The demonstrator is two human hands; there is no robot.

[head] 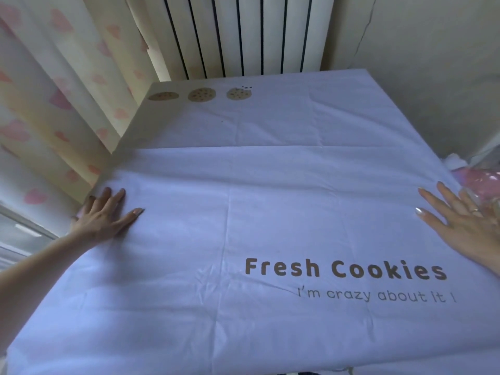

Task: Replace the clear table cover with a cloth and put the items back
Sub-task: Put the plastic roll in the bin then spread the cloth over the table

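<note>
Head view | cloth (270,212) being pressed at counter's left and right edges by left hand (105,216), right hand (465,226) | fingers (117,201) being held straight, apart | crosswise fold (270,147) lying beyond both, equally near

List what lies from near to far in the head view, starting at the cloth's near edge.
cloth → small printed line "I'm crazy about it !" → "Fresh Cookies" lettering → left hand and right hand, both flat on the cloth → fold line → cookie prints → radiator
</note>
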